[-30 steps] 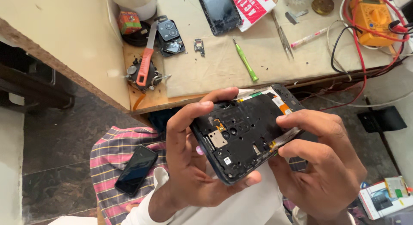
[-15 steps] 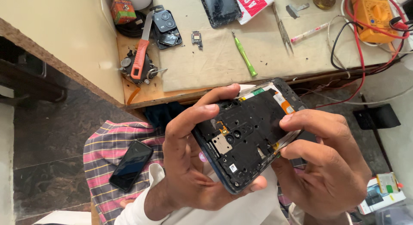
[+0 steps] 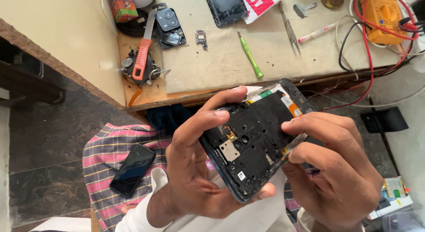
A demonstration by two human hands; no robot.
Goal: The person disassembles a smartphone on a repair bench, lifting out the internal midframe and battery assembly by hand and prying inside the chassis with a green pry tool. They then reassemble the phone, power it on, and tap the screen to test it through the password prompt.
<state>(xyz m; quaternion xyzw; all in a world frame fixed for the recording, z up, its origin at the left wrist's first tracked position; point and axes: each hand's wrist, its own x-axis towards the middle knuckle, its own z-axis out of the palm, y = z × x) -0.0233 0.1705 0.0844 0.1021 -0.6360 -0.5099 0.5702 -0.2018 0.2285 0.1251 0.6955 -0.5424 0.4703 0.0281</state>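
Opened phone (image 3: 254, 139): back cover off, black inner frame exposed, small metal shield, orange flex strip at far end. Left hand (image 3: 199, 170) grasps it from beneath, thumb under the near edge, fingers curled over the far long edge. Right hand (image 3: 336, 170) pinches the opposite long edge, fingertips (image 3: 294, 124) on the frame. Phone is held tilted between both grips, above the lap. Beyond the grips: table (image 3: 212, 63), green screwdriver (image 3: 250, 55), tweezers (image 3: 290, 29), orange meter (image 3: 386, 15). Second phone (image 3: 133, 169) lies on the checked cloth, left of the left wrist.

Opened phone (image 3: 254, 141): matt black plastic w/ metal shield. Mat (image 3: 221, 59): beige cloth. Bench (image 3: 66, 41): rough chipboard edge.
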